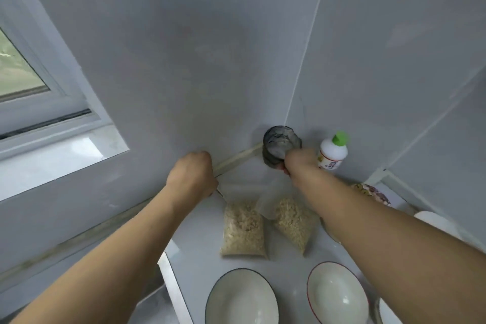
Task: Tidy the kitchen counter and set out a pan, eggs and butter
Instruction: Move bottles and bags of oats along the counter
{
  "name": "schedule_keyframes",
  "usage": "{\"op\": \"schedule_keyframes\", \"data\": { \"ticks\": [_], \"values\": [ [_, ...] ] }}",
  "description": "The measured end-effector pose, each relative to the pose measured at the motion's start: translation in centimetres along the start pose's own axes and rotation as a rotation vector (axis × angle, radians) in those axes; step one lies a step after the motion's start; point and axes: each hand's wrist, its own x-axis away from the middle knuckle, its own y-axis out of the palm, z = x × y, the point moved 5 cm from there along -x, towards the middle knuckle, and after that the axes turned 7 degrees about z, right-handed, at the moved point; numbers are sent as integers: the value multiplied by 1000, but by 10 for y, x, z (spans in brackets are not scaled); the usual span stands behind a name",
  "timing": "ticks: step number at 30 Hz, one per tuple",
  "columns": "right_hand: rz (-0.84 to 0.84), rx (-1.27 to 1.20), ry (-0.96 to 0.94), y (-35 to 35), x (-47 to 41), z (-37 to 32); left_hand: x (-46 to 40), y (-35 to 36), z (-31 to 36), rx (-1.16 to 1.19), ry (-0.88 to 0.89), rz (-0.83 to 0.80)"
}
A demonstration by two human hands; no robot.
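A: What's in the bags?
B: Grain in both. The left hand pinches the top of one bag; the other bag lies beside it on the counter.
A: Right hand?
B: Gripping a dark glass, tilted, near the bottle. Two bowls hold nothing.

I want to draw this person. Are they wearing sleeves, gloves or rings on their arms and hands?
Nothing that shows. Both forearms are bare as far as the picture reaches: no sleeves, no gloves, no watch or bracelet. The left hand and right hand are blurred, so a thin ring could be missed.
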Motion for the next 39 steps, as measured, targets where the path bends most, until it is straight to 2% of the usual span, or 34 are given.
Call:
{"op": "schedule_keyframes", "data": {
  "ticks": [5,8,17,24,29,35,39],
  "values": [
    [31,74,-65,-53,53,-4,37,-46,38,21,111,95],
    [52,21,-82,-92,81,-4,62,-67,68,30,168,137],
    [237,-78,-62,-278,154,47,159,-88,217,67,450,149],
    [465,-176,13,-438,223,160,299,-55,359,-27,760,137],
    [633,-291,107,-552,308,270,443,-23,444,-55,965,85],
    [776,-437,247,-649,429,398,609,13,504,-47,1134,24],
    [926,-491,313,-712,525,478,732,41,540,-53,1312,-10]
  ]
}}
